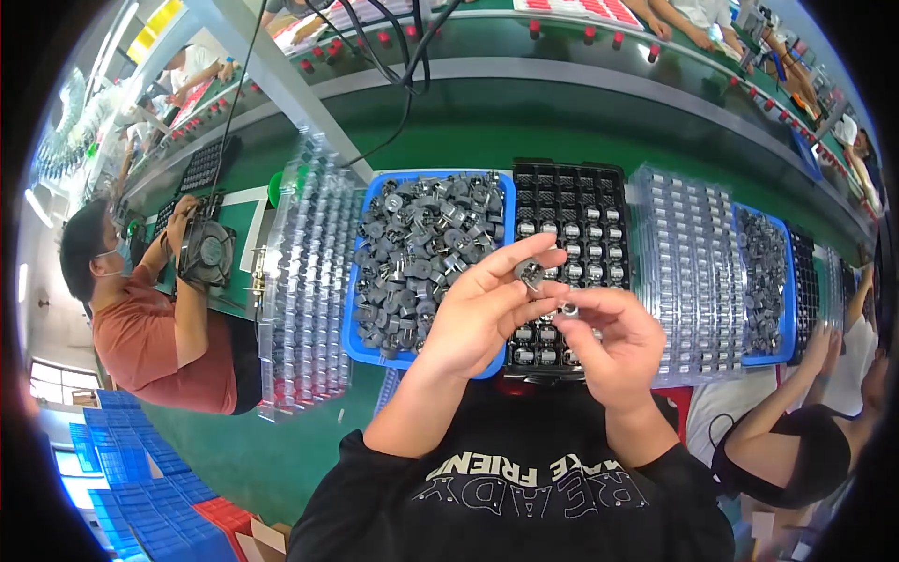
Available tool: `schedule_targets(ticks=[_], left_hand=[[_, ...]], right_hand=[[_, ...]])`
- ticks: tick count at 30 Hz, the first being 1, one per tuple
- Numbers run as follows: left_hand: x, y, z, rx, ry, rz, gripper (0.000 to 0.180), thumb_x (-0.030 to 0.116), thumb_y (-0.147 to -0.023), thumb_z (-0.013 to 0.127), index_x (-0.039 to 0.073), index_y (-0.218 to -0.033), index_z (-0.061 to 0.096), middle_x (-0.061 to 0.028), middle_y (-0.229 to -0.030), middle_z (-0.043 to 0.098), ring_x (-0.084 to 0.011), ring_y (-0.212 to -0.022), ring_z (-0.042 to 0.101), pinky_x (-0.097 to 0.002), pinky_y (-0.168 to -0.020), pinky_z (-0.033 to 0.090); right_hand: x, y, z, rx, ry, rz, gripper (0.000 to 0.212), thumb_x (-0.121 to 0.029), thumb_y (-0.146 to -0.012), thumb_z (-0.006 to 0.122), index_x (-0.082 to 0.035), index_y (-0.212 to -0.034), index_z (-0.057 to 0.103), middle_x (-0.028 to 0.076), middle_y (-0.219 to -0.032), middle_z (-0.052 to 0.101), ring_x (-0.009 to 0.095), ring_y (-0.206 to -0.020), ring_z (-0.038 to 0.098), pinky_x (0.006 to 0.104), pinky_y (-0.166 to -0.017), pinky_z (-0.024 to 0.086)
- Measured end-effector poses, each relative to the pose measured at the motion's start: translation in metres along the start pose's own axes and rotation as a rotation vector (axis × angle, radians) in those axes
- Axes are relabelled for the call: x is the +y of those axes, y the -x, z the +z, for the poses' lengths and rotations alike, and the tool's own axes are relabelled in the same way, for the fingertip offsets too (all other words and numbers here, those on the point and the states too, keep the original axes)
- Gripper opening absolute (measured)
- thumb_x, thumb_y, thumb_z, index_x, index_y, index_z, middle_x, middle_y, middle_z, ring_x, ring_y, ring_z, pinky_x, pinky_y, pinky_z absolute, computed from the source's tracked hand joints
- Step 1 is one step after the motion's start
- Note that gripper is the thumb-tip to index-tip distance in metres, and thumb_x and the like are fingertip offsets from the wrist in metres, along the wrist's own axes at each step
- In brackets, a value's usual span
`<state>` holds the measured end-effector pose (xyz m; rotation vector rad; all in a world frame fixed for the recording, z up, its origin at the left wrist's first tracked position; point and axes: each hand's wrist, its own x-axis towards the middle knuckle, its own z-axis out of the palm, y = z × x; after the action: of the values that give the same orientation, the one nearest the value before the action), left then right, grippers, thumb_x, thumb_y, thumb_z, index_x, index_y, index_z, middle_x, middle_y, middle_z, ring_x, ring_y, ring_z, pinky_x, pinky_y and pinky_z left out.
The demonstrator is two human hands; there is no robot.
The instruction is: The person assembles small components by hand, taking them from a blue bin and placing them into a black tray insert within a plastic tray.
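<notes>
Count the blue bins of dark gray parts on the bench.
2: the larger-looking blue bin left of the black tray, and the right-hand blue bin beyond the clear trays. More may be hidden.

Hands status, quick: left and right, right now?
Left hand: closed, fingertips holding a small dark-grey and metallic part.
Right hand: closed, pinching a small silvery metal piece; exact shape can't be told.

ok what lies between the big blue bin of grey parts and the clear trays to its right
The head view shows a black tray with silvery parts, partly behind the left hand and right hand.
</notes>
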<state>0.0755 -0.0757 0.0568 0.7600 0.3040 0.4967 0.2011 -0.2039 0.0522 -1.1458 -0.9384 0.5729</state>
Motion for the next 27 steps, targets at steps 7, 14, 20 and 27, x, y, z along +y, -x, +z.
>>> schedule_targets(ticks=[7,14,20,27], left_hand=[[-0.003,0.020,0.008,-0.070,-0.184,0.166,0.047,0.013,-0.102,0.058,-0.007,-0.142,0.046,-0.0214,-0.132,0.062,-0.0268,-0.117,0.065,-0.0401,-0.101,0.054],[-0.003,0.024,0.006,-0.068,-0.278,0.199,0.044,0.012,-0.099,0.064,-0.009,-0.136,0.054,-0.0192,-0.133,0.063,-0.0228,-0.122,0.062,-0.0346,-0.103,0.049],[-0.003,0.027,0.001,-0.061,-0.340,0.152,0.042,0.010,-0.099,0.064,-0.009,-0.135,0.054,-0.0203,-0.133,0.063,-0.0222,-0.119,0.063,-0.0338,-0.102,0.050],[-0.030,0.046,-0.019,0.029,-0.681,0.215,0.037,0.004,-0.094,0.070,-0.004,-0.128,0.059,-0.0186,-0.135,0.063,-0.0229,-0.120,0.064,-0.0360,-0.103,0.051]], right_hand=[[-0.012,-0.022,-0.003,-0.024,0.387,-0.376,0.025,0.001,-0.077,0.084,0.003,-0.099,0.073,0.014,-0.093,0.074,0.023,-0.086,0.071,0.0315,-0.074,0.056],[-0.008,-0.024,0.000,-0.079,0.464,-0.520,0.026,-0.011,-0.079,0.086,0.001,-0.099,0.074,0.014,-0.090,0.073,0.026,-0.083,0.071,0.0327,-0.072,0.056],[-0.005,-0.020,-0.002,-0.126,0.514,-0.483,0.025,-0.011,-0.079,0.086,0.001,-0.096,0.073,0.013,-0.092,0.073,0.026,-0.083,0.070,0.0324,-0.073,0.056],[0.019,0.011,-0.013,-0.189,0.366,-0.042,0.012,-0.001,-0.078,0.079,-0.002,-0.084,0.069,0.011,-0.092,0.073,0.025,-0.085,0.071,0.0334,-0.077,0.055]])
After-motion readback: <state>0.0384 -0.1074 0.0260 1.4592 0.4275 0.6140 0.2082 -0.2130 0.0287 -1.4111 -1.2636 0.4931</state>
